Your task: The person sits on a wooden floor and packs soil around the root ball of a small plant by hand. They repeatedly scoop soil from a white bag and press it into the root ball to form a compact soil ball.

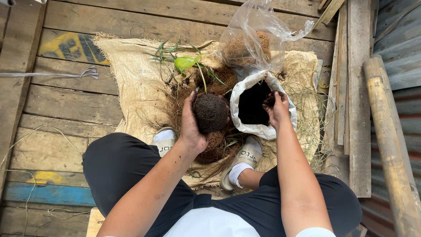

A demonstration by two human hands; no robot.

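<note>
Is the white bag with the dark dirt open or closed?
Open. The white bag's rim is rolled down, dark soil shows inside, and the right hand is at its mouth pinching some soil.

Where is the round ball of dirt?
The soil ball sits in the left hand, mid-picture in the head view, just left of the white soil bag and over the brown fibre on the burlap.
</note>
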